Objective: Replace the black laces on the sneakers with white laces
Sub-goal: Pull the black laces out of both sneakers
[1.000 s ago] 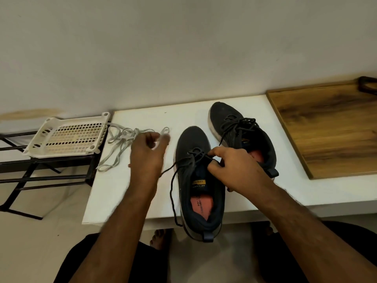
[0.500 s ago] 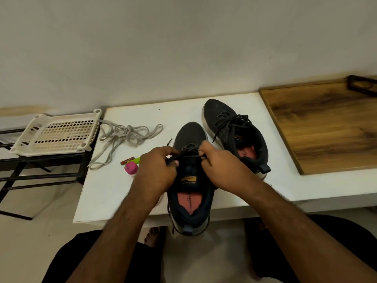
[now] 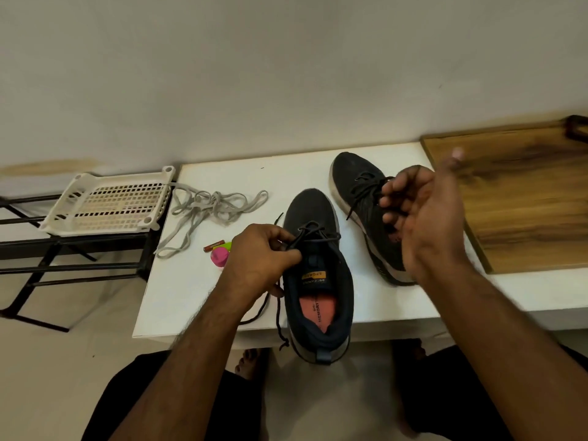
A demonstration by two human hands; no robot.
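**Sneakers on the table, black laces still in**

Sneakers stand side by side on a white table [image 3: 197, 297], toes toward the wall. The near sneaker [image 3: 318, 275] sits at the front edge with its heel hanging over it; its tongue label and pink insole show. The far sneaker [image 3: 362, 198] lies just to the right and further back, partly hidden by the right hand [image 3: 420, 214].

The left hand [image 3: 261, 259] rests at the near sneaker's left side, fingers curled, pinching the black lace [image 3: 313, 238] by the top eyelets. The lace is still threaded across the tongue; one loose end trails down the left side and dangles over the table edge, and a short end sticks up beyond the knuckles.

The right hand is raised in front of the far sneaker, blurred, palm turned left with fingers loosely curled. Whether it grips a strand of lace, I cannot tell. The far sneaker's own black lace is still threaded.

White laces [image 3: 210, 208] lie in a loose tangle on the table's left part, well apart from the sneakers. Near the left hand sit a pink cap [image 3: 219, 256] and a small red tube [image 3: 212, 246]. A white perforated tray [image 3: 108, 205] rests on a black rack [image 3: 63, 265] left of the table. A wooden board [image 3: 521, 198] lies at the right.
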